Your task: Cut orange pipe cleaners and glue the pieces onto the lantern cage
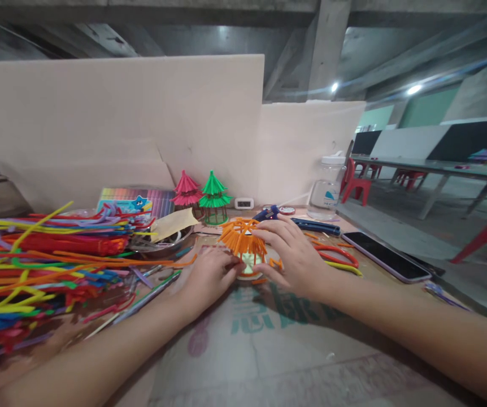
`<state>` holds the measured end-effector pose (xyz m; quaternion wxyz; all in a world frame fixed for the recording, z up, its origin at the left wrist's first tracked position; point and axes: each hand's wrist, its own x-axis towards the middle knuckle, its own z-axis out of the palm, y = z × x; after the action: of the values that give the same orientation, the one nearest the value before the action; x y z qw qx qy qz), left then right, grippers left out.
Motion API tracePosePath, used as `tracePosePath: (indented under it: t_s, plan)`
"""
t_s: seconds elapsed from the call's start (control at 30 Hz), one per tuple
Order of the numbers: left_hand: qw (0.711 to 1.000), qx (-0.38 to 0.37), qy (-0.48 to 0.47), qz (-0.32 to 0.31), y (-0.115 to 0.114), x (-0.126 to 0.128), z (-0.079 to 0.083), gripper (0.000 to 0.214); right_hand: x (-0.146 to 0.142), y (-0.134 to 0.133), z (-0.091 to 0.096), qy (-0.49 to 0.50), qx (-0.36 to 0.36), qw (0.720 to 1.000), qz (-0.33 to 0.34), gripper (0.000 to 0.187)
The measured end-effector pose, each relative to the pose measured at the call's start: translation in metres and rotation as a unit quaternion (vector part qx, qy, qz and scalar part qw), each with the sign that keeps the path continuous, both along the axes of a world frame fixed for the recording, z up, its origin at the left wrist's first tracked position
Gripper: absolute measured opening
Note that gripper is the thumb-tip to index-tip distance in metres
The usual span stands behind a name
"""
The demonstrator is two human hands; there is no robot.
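An orange pipe-cleaner pavilion (pixel 243 240) with a fringed roof stands on a pale round base (pixel 251 264) in front of me. My left hand (pixel 213 274) is at its lower left, fingers curled and pinched at the base's edge; what they grip there is hidden. On the other side my right hand (pixel 292 251) reaches round the roof with fingers apart, the fingertips close to or touching the orange strips. Just behind stand a green pipe-cleaner pavilion (pixel 215 199) and a pink one (pixel 186 189).
Bundles of coloured pipe cleaners (pixel 48 254) cover the left side. A metal bowl (pixel 165 243) and a marker set (pixel 137 202) lie beyond. To the right are a blue glue gun (pixel 268 213), orange-handled scissors (pixel 339 255), a phone (pixel 385 256) and a clear bottle (pixel 326 189).
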<state>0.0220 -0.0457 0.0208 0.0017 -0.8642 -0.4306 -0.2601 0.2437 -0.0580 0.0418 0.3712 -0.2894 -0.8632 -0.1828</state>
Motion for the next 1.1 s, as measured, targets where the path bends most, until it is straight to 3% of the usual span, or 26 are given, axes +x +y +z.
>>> tracePosePath:
  t_s: [0.73,0.97,1.1]
  plan:
    - [1.000,-0.002,0.010,-0.019,0.0000,0.0008,-0.0005,0.012,-0.0014,0.0071,-0.0051,0.003,0.016,0.999,-0.032,0.026]
    - [1.000,-0.008,-0.001,-0.007,0.0010,-0.0006,-0.0011,0.013,0.0001,0.0071,-0.0051,0.011,0.011,1.000,-0.020,0.047]
    - [1.000,-0.009,0.003,-0.010,0.0003,-0.0001,0.0002,0.012,0.0006,0.0054,-0.0034,0.009,-0.005,1.000,-0.006,0.040]
